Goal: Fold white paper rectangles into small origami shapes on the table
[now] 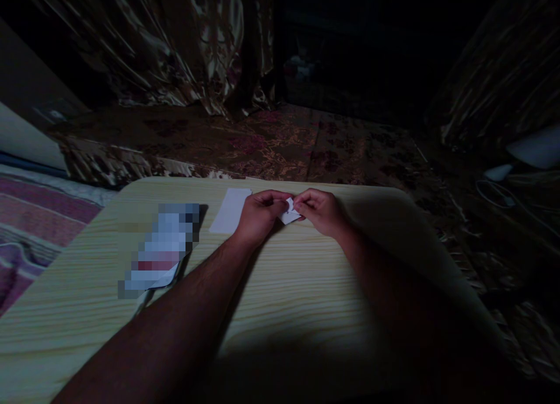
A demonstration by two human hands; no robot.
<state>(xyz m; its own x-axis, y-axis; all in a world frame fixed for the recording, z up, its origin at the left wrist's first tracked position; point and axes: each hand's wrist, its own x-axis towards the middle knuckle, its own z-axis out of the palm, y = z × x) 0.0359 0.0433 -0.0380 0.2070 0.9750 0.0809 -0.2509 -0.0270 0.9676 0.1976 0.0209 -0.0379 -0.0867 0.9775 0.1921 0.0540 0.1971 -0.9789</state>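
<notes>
small piece of white paper [289, 218], apparently folded, is held between two bare hands near the far edge of a pale wood-grain table [306, 287]. the left hand [261, 214] pinches it between thumb and fingers on one side; the right hand [319, 210] pinches it on the other, fingertips close together. whether the paper touches the tabletop, i cannot tell. just beside the left hand lies a flat white sheet [230, 210]. nearer, to the left, is a long object [160, 246], its surface blurred into squares. beyond the table, in dim light, are flower-patterned cloth [262, 144] and a shiny curtain [214, 42]; striped bedding [39, 208] shows at left.
</notes>
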